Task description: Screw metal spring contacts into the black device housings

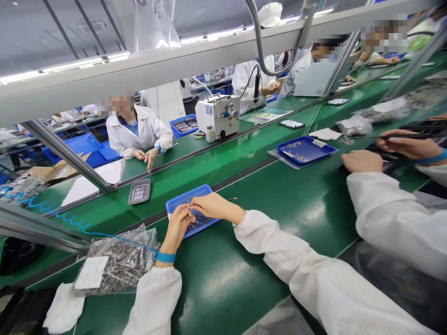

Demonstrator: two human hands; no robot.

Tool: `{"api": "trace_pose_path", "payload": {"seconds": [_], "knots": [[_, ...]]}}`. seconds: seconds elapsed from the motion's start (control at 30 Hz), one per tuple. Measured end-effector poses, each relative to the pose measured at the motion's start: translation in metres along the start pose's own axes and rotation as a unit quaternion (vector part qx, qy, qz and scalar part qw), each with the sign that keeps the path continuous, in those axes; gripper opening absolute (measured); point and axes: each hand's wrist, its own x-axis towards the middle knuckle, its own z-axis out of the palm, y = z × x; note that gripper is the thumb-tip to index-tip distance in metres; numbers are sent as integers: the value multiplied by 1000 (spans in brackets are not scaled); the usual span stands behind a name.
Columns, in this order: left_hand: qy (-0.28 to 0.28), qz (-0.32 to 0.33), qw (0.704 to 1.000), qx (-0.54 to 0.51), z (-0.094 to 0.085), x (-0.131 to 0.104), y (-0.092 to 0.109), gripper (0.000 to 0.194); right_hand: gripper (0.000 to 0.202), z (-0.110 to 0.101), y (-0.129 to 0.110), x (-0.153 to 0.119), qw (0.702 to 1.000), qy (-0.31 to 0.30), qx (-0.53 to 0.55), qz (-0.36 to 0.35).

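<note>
My left hand [179,224] and my right hand [212,206] meet over a blue tray [190,191], both closed in a pinch. Between their fingertips is a tiny silvery metal part [189,205], too small to tell its exact kind. Many small metal pieces lie loose in the tray, partly hidden by my hands. A thin stick with a pale tip [233,199] shows just beyond my right hand. Around my left wrist is a blue wrist strap [165,257], with a coiled blue cord leading off to the left.
A labelled plastic bag [120,265] of metal parts lies left of my forearm, by a white cloth [64,308]. Beyond the tray, a display unit [139,191] rests on the green belt. At right, a co-worker's hands [363,161] work near another blue tray [305,151]. A metal post [66,153] slants at left.
</note>
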Motion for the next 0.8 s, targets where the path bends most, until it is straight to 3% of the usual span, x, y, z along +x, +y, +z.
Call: {"api": "trace_pose_path", "payload": {"seconds": [0.1, 0.27, 0.37, 0.5, 0.6, 0.7, 0.8], "knots": [[8, 19, 999, 50, 4, -2, -3, 46, 33, 1, -4, 0, 999, -4, -23, 22], [30, 50, 984, 168, 2, -11, 2, 20, 32, 5, -4, 1, 999, -17, -44, 17], [43, 51, 978, 196, -1, -14, 6, 23, 30, 9, -3, 1, 998, -22, -60, 8], [49, 17, 984, 167, -2, -8, 6, 40, 33, 13, -4, 1, 997, -21, -79, -15], [21, -39, 991, 124, 0, -1, 5, 49, 32, 16, -6, 2, 995, -15, -99, -28], [2, -86, 992, 91, 2, 5, 2, 52, 30, 16, -5, 2, 993, -21, -114, -34], [28, -98, 992, 68, 2, 6, -4, 51, 31, 13, 1, 0, 992, -35, -119, -20]]}}
